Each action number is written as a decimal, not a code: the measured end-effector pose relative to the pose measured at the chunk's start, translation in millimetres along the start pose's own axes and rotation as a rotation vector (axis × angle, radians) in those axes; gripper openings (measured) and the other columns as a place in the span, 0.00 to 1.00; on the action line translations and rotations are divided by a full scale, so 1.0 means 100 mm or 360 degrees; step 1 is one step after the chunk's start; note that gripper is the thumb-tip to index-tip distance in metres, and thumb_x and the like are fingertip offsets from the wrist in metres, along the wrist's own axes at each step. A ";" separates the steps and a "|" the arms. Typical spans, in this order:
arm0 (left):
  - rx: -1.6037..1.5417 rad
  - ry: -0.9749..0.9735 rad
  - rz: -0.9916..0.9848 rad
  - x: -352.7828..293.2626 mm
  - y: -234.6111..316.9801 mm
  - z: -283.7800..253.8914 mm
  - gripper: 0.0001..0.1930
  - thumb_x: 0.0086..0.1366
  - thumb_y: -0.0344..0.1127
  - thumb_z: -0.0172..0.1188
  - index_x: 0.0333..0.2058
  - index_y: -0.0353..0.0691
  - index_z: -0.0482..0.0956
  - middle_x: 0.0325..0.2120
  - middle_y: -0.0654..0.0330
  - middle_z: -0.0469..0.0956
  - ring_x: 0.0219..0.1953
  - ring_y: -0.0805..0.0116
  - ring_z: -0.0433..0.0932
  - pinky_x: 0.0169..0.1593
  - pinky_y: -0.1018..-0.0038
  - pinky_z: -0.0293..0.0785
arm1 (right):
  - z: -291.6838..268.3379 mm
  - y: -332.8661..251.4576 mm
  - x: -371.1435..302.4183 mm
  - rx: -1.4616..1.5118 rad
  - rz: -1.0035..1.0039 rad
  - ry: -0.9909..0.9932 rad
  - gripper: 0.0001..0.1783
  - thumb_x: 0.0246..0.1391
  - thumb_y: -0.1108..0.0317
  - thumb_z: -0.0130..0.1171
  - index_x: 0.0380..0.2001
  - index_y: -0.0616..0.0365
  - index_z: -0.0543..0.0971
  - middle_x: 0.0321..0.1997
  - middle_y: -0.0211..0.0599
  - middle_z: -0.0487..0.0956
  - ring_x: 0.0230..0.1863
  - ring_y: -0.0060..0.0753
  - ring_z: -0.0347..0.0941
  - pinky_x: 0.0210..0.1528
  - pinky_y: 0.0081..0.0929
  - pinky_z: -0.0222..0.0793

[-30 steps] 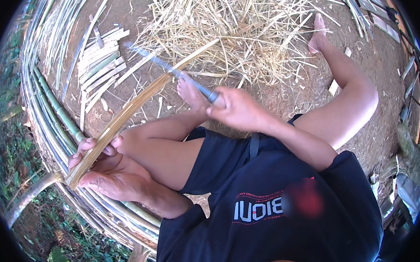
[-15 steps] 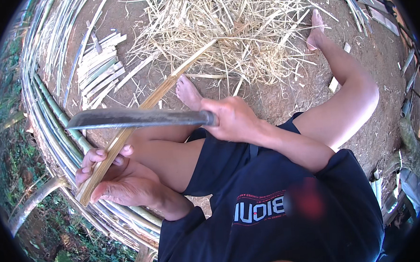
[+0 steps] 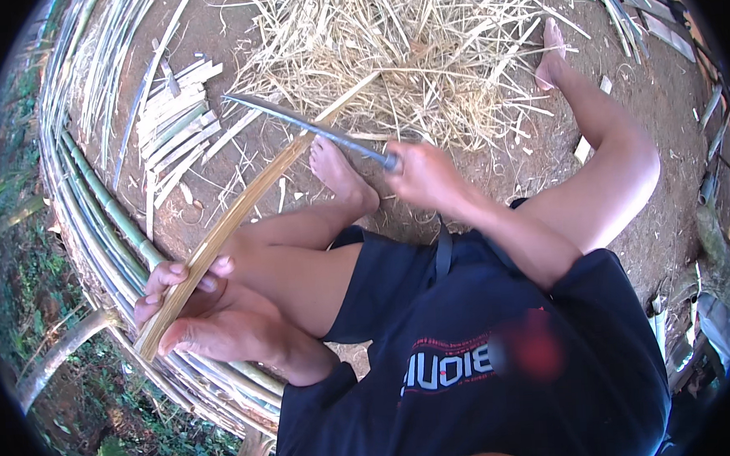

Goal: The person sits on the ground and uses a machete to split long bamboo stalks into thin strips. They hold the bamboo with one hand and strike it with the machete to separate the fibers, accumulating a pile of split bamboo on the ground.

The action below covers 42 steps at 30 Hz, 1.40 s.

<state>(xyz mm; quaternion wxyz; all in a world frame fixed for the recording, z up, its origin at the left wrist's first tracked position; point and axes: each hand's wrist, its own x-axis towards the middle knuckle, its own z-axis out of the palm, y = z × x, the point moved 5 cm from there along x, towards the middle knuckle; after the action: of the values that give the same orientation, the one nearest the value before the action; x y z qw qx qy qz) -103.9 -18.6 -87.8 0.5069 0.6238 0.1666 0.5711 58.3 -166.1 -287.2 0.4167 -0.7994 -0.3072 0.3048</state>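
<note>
My left hand (image 3: pixel 212 306) is closed round the near end of a long split bamboo strip (image 3: pixel 252 193), thumb on one side and fingers on the other. The strip slants away from me to the right, its pale far end reaching the pile of shavings. In my right hand (image 3: pixel 428 175) is the handle of a machete (image 3: pixel 302 126), gripped in a fist. Its dark blade points to the far left and crosses the strip near the pale far part, edge turned so it looks thin. Whether blade and strip touch, I cannot tell.
A big heap of bamboo shavings (image 3: pixel 405 52) lies ahead on the dirt floor. Short split pieces (image 3: pixel 178 126) are stacked at the far left, a tool beside them. Long bamboo poles (image 3: pixel 104 204) line the left edge, with greenery beyond. My bare feet rest on the ground.
The machete has moved away from me and to the right along the strip, from near my left hand toward the far end. Its blade has turned edge-on. My left hand has barely moved.
</note>
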 end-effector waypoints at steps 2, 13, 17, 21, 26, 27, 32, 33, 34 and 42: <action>0.0123 -0.0061 0.0010 0.01 0.03 -0.04 0.24 0.67 0.58 0.46 0.47 0.43 0.64 0.34 0.55 0.70 0.28 0.75 0.72 0.29 0.78 0.81 | 0.00 -0.21 -0.21 0.0044 -0.0106 -0.0010 0.07 0.43 0.70 0.60 0.28 0.59 0.74 0.15 0.46 0.74 0.20 0.49 0.76 0.23 0.40 0.69; 0.0245 -0.0042 -0.0063 0.09 -0.02 -0.10 0.21 0.66 0.57 0.49 0.44 0.45 0.67 0.33 0.57 0.72 0.25 0.76 0.69 0.30 0.76 0.80 | 0.10 0.37 0.26 -0.0015 0.0283 -0.0270 0.08 0.52 0.70 0.50 0.32 0.62 0.76 0.19 0.43 0.77 0.20 0.46 0.75 0.27 0.44 0.72; 0.0083 0.0101 -0.0054 0.03 0.02 -0.12 0.21 0.67 0.56 0.49 0.46 0.45 0.67 0.33 0.57 0.71 0.29 0.73 0.72 0.32 0.75 0.81 | 0.03 -0.09 -0.10 -0.0015 -0.0045 -0.0168 0.09 0.50 0.68 0.55 0.35 0.60 0.76 0.20 0.47 0.77 0.24 0.52 0.78 0.29 0.44 0.73; 0.0042 0.0073 -0.0071 0.12 -0.03 0.02 0.21 0.66 0.57 0.49 0.45 0.45 0.68 0.34 0.57 0.72 0.31 0.71 0.74 0.30 0.76 0.77 | 0.34 1.31 0.29 0.0115 0.0574 -0.0024 0.08 0.50 0.69 0.55 0.35 0.55 0.77 0.21 0.43 0.79 0.22 0.41 0.78 0.26 0.38 0.74; 0.0112 0.0106 -0.0148 0.16 -0.02 -0.13 0.20 0.67 0.56 0.48 0.44 0.45 0.69 0.32 0.59 0.73 0.27 0.72 0.73 0.33 0.77 0.79 | 0.09 0.76 0.27 -0.0145 0.0599 -0.0407 0.13 0.51 0.69 0.53 0.38 0.65 0.75 0.25 0.52 0.79 0.27 0.50 0.79 0.35 0.42 0.75; 0.0045 0.0024 -0.0109 0.12 0.01 -0.14 0.20 0.67 0.56 0.48 0.44 0.45 0.69 0.32 0.59 0.73 0.26 0.72 0.73 0.33 0.77 0.80 | 0.01 0.50 0.28 -0.0146 0.0503 -0.0399 0.12 0.50 0.69 0.53 0.37 0.65 0.75 0.24 0.51 0.79 0.27 0.51 0.78 0.34 0.43 0.74; 0.0224 0.0092 -0.0033 0.13 0.03 -0.01 0.21 0.68 0.56 0.47 0.46 0.46 0.67 0.33 0.59 0.72 0.27 0.73 0.73 0.31 0.78 0.79 | 0.20 0.44 0.23 -0.0165 -0.0004 -0.0262 0.13 0.52 0.68 0.54 0.37 0.66 0.74 0.28 0.51 0.79 0.26 0.49 0.78 0.33 0.41 0.74; 0.0160 0.0084 -0.0080 0.16 -0.02 -0.02 0.21 0.67 0.57 0.47 0.47 0.46 0.67 0.34 0.59 0.71 0.30 0.71 0.74 0.31 0.78 0.79 | 0.31 0.78 0.35 -0.0194 -0.0036 -0.0147 0.13 0.52 0.68 0.54 0.38 0.66 0.74 0.28 0.50 0.79 0.25 0.47 0.77 0.32 0.40 0.74; 0.0153 0.0071 -0.0098 0.17 -0.03 -0.02 0.22 0.67 0.57 0.47 0.47 0.46 0.67 0.34 0.59 0.71 0.30 0.72 0.75 0.31 0.78 0.79 | 0.36 1.27 0.46 0.0152 0.0749 -0.0323 0.13 0.54 0.69 0.53 0.41 0.65 0.75 0.25 0.43 0.79 0.23 0.39 0.76 0.27 0.36 0.74; 0.0127 0.0095 -0.0069 0.16 -0.02 -0.09 0.22 0.65 0.58 0.50 0.45 0.46 0.69 0.34 0.59 0.73 0.28 0.72 0.73 0.33 0.78 0.77 | 0.03 0.52 0.52 -0.0280 0.0621 -0.0637 0.14 0.57 0.72 0.48 0.46 0.61 0.74 0.21 0.41 0.73 0.18 0.24 0.67 0.18 0.21 0.65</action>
<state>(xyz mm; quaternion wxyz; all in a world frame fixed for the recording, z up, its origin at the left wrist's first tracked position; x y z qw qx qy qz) -106.6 -1.0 -82.3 0.4888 0.6225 0.2178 0.5711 100.6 -150.0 -344.9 0.2104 -0.8005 -0.2490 0.5028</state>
